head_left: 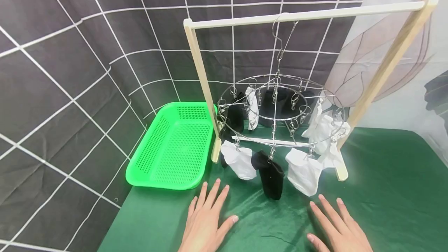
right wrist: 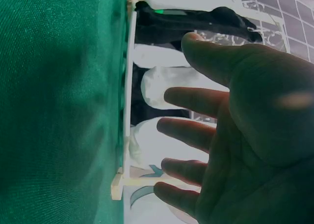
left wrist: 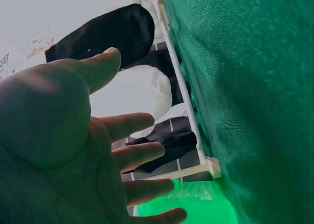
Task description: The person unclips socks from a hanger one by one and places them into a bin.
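Observation:
My left hand (head_left: 206,221) is over the green cloth at the bottom centre, fingers extended and spread, holding nothing. To its right, my right hand (head_left: 337,228) also has straight, spread fingers and nothing in it. A round metal clip hanger (head_left: 276,119) hangs beyond them with black and white socks clipped around its ring. Nearest the hands are a white sock (head_left: 239,160), a black sock (head_left: 271,174) and another white sock (head_left: 304,170). In the left wrist view a black sock (left wrist: 108,35) appears behind the left thumb. White socks show past the right fingers in the right wrist view.
A wooden rack (head_left: 241,22) carries the hanger on its top bar, its feet standing on the green cloth (head_left: 392,189). A green plastic basket (head_left: 180,151) sits by the rack's left post. Dark grid-patterned fabric (head_left: 87,127) rises behind and to the left.

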A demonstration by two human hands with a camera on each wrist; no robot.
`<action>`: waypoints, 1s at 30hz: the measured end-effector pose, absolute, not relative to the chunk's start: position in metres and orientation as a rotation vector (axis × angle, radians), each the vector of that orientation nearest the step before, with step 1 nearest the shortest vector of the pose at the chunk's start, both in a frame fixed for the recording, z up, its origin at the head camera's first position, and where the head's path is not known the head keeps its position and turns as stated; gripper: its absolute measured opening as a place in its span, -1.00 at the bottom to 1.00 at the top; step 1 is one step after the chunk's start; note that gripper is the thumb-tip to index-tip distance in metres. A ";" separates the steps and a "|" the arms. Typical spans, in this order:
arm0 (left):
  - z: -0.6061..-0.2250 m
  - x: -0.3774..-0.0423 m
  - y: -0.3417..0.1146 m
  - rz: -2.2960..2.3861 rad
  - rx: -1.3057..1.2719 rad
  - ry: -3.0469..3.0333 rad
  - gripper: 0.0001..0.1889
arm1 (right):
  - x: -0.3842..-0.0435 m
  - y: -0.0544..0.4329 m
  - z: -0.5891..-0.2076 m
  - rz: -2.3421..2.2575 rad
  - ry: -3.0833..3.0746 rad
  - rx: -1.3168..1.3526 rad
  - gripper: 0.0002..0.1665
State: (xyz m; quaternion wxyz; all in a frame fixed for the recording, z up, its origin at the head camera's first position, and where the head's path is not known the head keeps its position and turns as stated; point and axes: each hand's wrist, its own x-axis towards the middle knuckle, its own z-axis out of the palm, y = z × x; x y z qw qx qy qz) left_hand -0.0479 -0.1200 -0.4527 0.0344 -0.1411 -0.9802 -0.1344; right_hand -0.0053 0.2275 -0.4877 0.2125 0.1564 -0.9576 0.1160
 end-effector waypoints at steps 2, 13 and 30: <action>-0.452 -0.048 -0.120 -0.434 -0.442 -3.007 -0.25 | -0.006 0.227 -0.486 0.340 -2.651 0.462 -0.09; -0.430 -0.051 -0.125 -0.585 -0.517 -2.875 -0.32 | -0.002 0.218 -0.470 0.475 -2.673 0.374 -0.36; -0.357 -0.119 -0.114 -0.986 -0.565 -2.510 -0.35 | -0.001 0.213 -0.463 0.515 -2.585 0.489 -0.38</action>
